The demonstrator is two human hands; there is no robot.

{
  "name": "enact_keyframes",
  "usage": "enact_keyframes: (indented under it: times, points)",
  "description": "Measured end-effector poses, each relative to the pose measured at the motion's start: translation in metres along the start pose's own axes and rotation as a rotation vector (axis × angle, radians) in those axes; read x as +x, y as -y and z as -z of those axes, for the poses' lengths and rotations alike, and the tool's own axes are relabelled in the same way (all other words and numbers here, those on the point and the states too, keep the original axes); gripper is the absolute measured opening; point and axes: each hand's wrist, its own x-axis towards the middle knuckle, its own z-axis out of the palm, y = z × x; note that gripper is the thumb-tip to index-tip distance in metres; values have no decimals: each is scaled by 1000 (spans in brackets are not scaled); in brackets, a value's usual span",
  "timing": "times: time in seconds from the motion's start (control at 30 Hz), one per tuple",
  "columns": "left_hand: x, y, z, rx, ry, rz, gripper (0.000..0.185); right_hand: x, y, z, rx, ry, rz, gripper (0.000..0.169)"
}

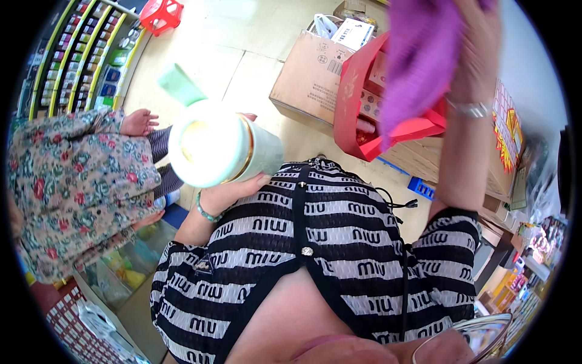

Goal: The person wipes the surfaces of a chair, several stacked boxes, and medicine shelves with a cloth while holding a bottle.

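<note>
My left hand (238,184), with a green bead bracelet at the wrist, holds a pale mint cup or tumbler (263,152) with a gold band, its wide round top tilted towards the camera. A pale green strap or flap (182,85) extends beyond that top. At the upper right my raised right hand (477,50), slightly blurred and wearing a silver bracelet, grips a purple cloth (420,59) that hangs down. The cloth hides part of a red gift bag or box (352,98) with small items inside. Some fingers of the right hand are out of frame.
A cardboard box (307,73) stands on the floor beside the red container. A person in a flowered top (86,182) is close on the left. Shelves of small jars (77,59) and a red plastic stool (160,16) lie at the upper left. Crowded shelves (523,282) line the lower right.
</note>
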Motion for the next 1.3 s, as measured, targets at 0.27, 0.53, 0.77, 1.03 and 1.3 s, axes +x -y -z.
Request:
enact_keyframes:
  times: [0.27, 0.53, 0.77, 1.03, 1.3]
  points:
    - [-5, 5, 70, -112, -22, 59, 74, 21, -211, -120, -1074, -95, 2, 40]
    - [-48, 9, 125, 101, -178, 278, 69, -124, -345, -23, -1562, -25, -544, 61]
    - [-42, 25, 121, 124, -286, 246, 70, -204, -364, 5, -1660, 137, -594, 68]
    - [41, 20, 118, 214, -148, -15, 81, -124, -398, 42, -1742, -140, -563, 40]
    - [73, 21, 126, 168, -75, 47, 81, -45, -424, 62, -1664, -300, -853, 58]
